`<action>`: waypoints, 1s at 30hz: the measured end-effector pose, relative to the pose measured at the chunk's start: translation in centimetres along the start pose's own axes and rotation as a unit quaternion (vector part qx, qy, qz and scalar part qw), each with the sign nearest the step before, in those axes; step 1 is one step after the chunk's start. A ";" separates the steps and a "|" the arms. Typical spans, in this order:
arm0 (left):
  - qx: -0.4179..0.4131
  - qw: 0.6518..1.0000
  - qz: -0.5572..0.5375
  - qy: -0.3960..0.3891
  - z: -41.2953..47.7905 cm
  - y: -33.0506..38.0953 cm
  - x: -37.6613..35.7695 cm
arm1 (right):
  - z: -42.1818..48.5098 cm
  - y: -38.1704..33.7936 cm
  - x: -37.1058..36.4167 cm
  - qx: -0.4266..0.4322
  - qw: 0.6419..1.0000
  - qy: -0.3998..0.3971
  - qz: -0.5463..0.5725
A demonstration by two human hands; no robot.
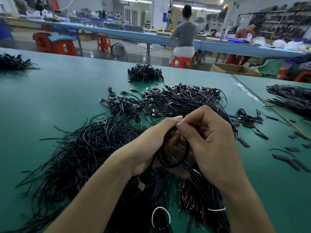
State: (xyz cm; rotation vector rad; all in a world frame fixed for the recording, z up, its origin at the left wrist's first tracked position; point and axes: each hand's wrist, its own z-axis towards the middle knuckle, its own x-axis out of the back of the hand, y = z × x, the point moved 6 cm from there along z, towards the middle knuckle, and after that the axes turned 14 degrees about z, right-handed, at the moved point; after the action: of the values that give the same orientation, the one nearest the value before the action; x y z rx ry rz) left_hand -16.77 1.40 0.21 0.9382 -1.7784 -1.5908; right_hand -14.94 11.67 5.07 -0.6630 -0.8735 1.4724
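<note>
Hands: left hand (151,142) curled round a small coil of black cable (168,165); right hand (212,141) pinching its free end, apparently a red-tipped lead, between thumb and forefinger. Location: held just above the loose cable heap (94,148) on the green table (58,91). Handling: light, limp, springy; likely to unwind if released. Hold where the loops cross, not at the bare tip.
</note>
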 end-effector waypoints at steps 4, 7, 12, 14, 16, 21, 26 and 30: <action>0.037 0.999 0.016 -0.018 0.2 -0.8 -0.5 | 0.0 -0.5 0.1 0.035 0.997 0.039 -0.051; 0.044 0.998 0.035 0.027 0.5 -1.4 0.5 | 0.0 0.2 0.7 0.015 0.996 0.063 -0.058; -0.027 0.986 0.013 0.166 0.4 -0.8 3.3 | -0.2 3.1 1.0 -0.111 0.988 0.086 -0.068; -0.063 0.973 -0.014 0.222 0.0 -0.2 4.2 | -0.7 4.3 -0.1 -0.175 0.975 0.016 -0.138; -0.084 0.964 -0.041 0.250 -0.5 0.3 4.5 | -1.9 6.1 -2.0 -0.253 0.936 -0.107 -0.222; -0.087 0.969 -0.051 0.227 -0.5 0.5 4.0 | -4.0 8.8 -5.2 -0.309 0.849 -0.239 -0.356; -0.074 0.966 -0.039 0.246 -0.4 0.4 4.3 | -3.6 8.5 -5.0 -0.298 0.867 -0.201 -0.345; -0.109 0.956 -0.030 0.272 -0.7 0.7 4.8 | -3.1 7.6 -3.8 -0.288 0.886 -0.175 -0.317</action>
State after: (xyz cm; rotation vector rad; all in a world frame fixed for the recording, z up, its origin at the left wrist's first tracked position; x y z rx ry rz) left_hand -19.15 -2.86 0.85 1.1886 -1.1824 -1.3556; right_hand -16.20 8.46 -3.31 -0.4596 -1.6648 0.7290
